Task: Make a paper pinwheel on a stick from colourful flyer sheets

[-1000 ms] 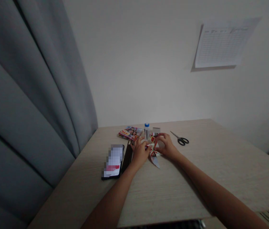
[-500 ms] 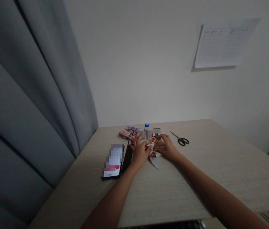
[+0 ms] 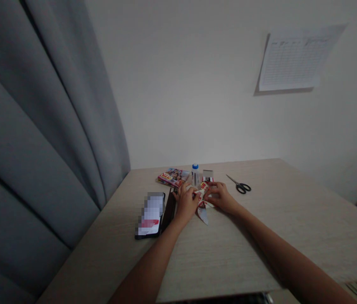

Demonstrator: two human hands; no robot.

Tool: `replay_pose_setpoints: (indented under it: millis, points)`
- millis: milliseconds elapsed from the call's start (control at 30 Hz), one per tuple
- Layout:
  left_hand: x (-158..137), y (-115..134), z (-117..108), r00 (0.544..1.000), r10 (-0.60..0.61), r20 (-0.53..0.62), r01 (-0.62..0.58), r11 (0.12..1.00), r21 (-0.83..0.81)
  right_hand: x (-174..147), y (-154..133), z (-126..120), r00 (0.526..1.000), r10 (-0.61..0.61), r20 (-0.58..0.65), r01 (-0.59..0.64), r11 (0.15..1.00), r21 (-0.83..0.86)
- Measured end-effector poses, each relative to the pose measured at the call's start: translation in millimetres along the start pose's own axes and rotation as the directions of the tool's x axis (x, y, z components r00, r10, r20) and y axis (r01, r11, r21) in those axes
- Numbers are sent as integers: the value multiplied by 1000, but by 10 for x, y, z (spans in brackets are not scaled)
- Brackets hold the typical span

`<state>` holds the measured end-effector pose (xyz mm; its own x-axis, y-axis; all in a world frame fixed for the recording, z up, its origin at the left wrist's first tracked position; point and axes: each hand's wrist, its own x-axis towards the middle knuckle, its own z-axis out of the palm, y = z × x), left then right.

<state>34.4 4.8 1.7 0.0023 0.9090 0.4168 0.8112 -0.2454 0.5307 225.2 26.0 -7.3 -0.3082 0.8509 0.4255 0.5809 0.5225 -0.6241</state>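
Between my hands is a folded piece of printed paper (image 3: 203, 216), red, white and pale grey, with pointed flaps; one tip points toward me. My left hand (image 3: 187, 200) grips its left side with bent fingers. From the right, my right hand (image 3: 222, 197) pinches its other edge between thumb and fingers. My fingers hide part of the paper. Just behind stands a clear glue bottle (image 3: 195, 174) with a blue cap. A small box-like item (image 3: 208, 174), grey-white with a dark red and black part, lies beside the bottle.
Colourful printed leaflets (image 3: 172, 176) lie stacked at the back left. Black-handled scissors (image 3: 240, 185) rest right of my hands. A phone (image 3: 150, 215) in a dark case lies left of my left forearm. A grey curtain (image 3: 55, 126) hangs along the table's left side.
The paper's near flap has swung slightly left and looks narrower. My right fingers have shifted down a little, showing more of the item beside the bottle. My left hand stays nearly still.
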Motion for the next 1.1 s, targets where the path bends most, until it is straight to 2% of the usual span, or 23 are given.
replay_pose_setpoints:
  millis: [400, 533, 700, 833, 933, 1100]
  points:
    - [1, 18, 4, 1000, -6, -9, 6, 1000, -17, 34, 98, 36, 998, 45, 53, -46, 999, 11]
    - [2, 3, 25, 999, 22, -32, -23, 999, -30, 45, 112, 73, 997, 79, 20, -80, 997, 15]
    - [5, 10, 20, 999, 32, -41, -33, 999, -22, 57, 119, 85, 997, 67, -25, -66, 996, 61]
    - [5, 4, 29, 998, 32, -45, -34, 999, -27, 47, 110, 97, 988, 133, -82, -120, 981, 153]
    - [6, -5, 42, 998, 36, -52, -37, 999, -29, 34, 88, 104, 985, 152, -80, -131, 966, 224]
    - [7, -11, 37, 998, 29, -51, -30, 999, -25, 46, 53, 57, 990, 95, -104, -66, 966, 249]
